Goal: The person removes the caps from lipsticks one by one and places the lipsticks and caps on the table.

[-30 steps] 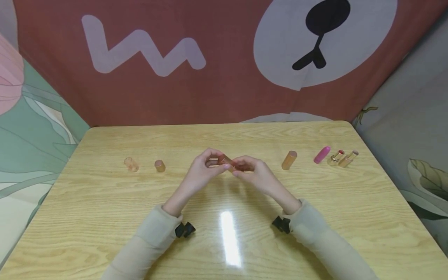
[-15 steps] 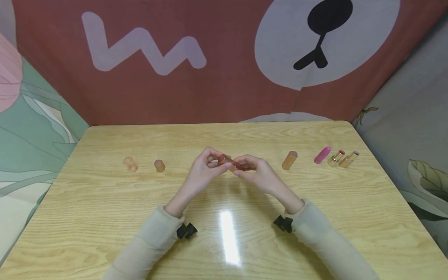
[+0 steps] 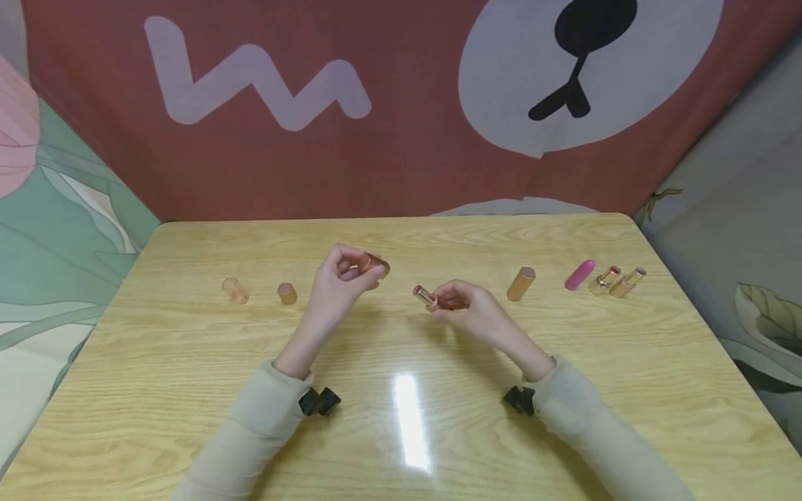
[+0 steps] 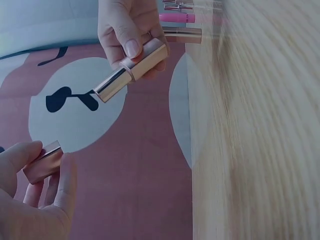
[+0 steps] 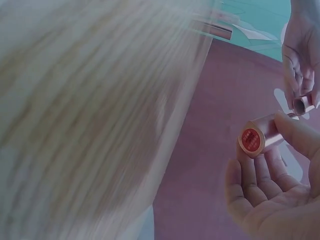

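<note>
My left hand (image 3: 334,285) pinches a rose-gold cap (image 3: 374,264) between thumb and fingers, above the table. A short way to its right, my right hand (image 3: 477,310) holds a rose-gold lipstick tube (image 3: 427,298) by its base, its narrower end pointing left. Cap and tube are apart. The left wrist view shows the tube (image 4: 132,70) tilted in the right hand and the cap (image 4: 44,163) in the left fingers. From the right wrist view, a red round label shows on the base of the tube (image 5: 262,135), and the cap's hollow end (image 5: 301,105) is visible.
On the wooden table (image 3: 188,390), a clear cap (image 3: 235,291) and a short copper cap (image 3: 287,293) lie at left. At right are a copper tube (image 3: 521,284), a pink tube (image 3: 579,275) and two gold lipsticks (image 3: 604,280). A red patterned cloth hangs behind.
The cap and the tube, together before, are now separated. My left hand has moved left and slightly up with the cap; my right hand has shifted slightly right with the tube.
</note>
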Demonstrator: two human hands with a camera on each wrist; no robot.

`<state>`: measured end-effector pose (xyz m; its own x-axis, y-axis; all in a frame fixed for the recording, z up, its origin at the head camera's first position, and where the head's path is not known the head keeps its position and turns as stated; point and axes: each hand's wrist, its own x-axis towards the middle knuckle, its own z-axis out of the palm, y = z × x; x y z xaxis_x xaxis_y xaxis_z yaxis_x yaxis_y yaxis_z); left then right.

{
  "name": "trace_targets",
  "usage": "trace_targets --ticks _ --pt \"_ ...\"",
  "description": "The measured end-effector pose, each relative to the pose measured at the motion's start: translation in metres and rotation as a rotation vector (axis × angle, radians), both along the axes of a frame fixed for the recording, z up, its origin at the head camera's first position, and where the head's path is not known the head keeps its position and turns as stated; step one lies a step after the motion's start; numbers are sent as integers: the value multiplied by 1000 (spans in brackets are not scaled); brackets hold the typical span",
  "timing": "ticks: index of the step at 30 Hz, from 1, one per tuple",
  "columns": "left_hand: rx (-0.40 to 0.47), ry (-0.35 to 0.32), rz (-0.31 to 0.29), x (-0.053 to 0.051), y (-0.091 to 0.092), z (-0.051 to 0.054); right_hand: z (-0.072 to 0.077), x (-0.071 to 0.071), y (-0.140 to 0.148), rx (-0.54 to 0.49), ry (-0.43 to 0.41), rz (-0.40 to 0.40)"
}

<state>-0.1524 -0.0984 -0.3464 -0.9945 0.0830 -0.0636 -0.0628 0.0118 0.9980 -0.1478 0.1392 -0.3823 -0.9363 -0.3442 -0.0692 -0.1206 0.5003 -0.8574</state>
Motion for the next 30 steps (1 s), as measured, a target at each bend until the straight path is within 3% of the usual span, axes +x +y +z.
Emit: trace_targets --ticks 9,16,30 --pt "-14 30 -2 -1 -4 0 2 -5 3 -11 -20 -3" --pt "-88 63 5 0 -9 -2 4 -4 5 -27 -29 -5" --pt "-197 61 30 -1 -25 -8 16 -5 11 -63 19 -25"
